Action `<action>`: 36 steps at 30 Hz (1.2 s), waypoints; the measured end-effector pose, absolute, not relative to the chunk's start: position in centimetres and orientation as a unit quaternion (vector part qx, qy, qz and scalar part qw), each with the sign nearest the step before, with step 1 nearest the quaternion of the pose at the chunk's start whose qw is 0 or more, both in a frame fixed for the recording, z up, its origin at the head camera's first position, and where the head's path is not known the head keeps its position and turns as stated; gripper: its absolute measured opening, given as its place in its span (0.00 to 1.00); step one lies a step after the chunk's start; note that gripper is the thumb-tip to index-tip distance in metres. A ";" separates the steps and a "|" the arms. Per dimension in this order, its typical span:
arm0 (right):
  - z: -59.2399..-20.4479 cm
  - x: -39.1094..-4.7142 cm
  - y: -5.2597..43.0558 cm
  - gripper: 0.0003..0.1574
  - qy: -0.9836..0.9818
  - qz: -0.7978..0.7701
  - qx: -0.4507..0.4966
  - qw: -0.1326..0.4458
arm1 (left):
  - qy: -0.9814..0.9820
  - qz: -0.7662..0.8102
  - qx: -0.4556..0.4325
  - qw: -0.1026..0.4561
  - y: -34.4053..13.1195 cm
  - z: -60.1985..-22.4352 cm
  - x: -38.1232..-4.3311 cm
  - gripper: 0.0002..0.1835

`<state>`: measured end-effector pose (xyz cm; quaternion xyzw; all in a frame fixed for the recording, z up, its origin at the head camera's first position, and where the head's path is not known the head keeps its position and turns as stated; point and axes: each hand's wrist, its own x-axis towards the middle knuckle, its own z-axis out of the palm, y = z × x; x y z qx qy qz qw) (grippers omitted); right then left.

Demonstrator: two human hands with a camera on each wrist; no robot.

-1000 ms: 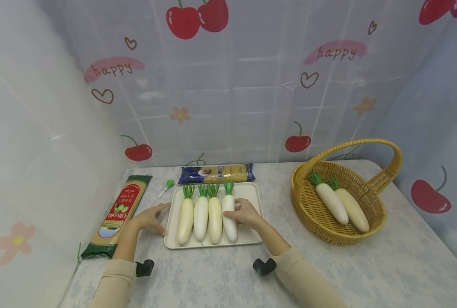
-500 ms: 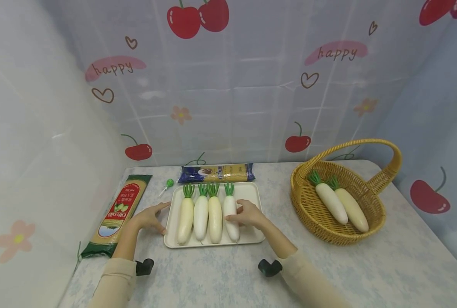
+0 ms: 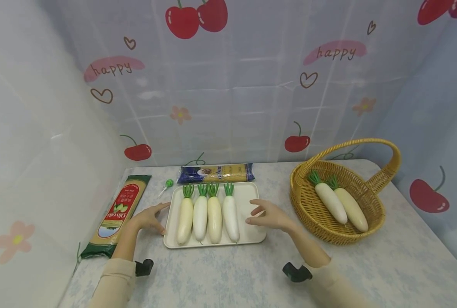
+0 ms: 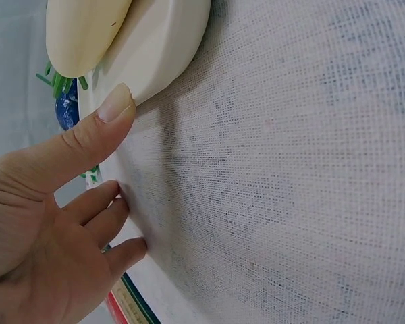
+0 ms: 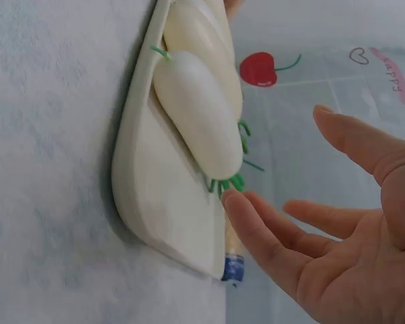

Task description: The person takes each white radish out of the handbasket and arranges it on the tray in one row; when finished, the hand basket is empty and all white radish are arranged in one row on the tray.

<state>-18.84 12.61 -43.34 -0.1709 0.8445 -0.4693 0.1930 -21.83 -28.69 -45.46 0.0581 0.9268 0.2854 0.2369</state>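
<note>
Several white radishes with green tops lie side by side, lengthwise, on a cream tray (image 3: 251, 236) in the head view. The rightmost white radish (image 3: 230, 218) sits slightly apart from the others, bare tray to its right. My left hand (image 3: 149, 219) is at the tray's left edge, fingers spread, and in the left wrist view its thumb (image 4: 115, 104) lies right at the rim. Over the tray's right edge is my right hand (image 3: 271, 215), holding nothing. Its fingers are spread in the right wrist view, near the white radish (image 5: 201, 115).
A wicker basket (image 3: 301, 209) with two radishes stands at right, its handle arching high. Behind the tray lies a blue and yellow pasta packet (image 3: 217, 173). A green lollipop (image 3: 169, 183) and a red and green pasta packet (image 3: 117, 216) are at left.
My right hand has let go of the rightmost radish and moved right, to the tray's edge. That radish's lower end shifted slightly right. The left hand stays in place.
</note>
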 end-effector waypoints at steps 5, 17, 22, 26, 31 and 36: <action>-41.1 -18.1 16.5 0.43 0.839 -0.454 -0.239 0.180 | 0.926 0.286 0.063 0.238 -28.7 -45.4 -21.9 0.55; -38.0 -16.9 26.5 0.34 0.867 -0.429 -0.223 0.120 | 0.926 0.286 0.055 0.240 -28.6 -45.5 -21.7 0.56; -37.4 -17.3 30.2 0.25 0.878 -0.425 -0.190 0.108 | 0.927 0.283 0.053 0.242 -28.6 -45.5 -21.8 0.56; -37.3 -18.1 32.5 0.28 0.897 -0.402 -0.150 0.102 | 0.926 0.286 0.054 0.241 -28.7 -45.6 -21.9 0.56; -37.2 -19.5 34.5 0.35 0.925 -0.354 -0.113 0.080 | 0.924 0.289 0.057 0.242 -28.8 -45.7 -21.9 0.56; -37.4 -20.5 35.4 0.40 0.936 -0.329 -0.101 0.077 | 0.923 0.292 0.059 0.243 -28.8 -45.6 -21.8 0.56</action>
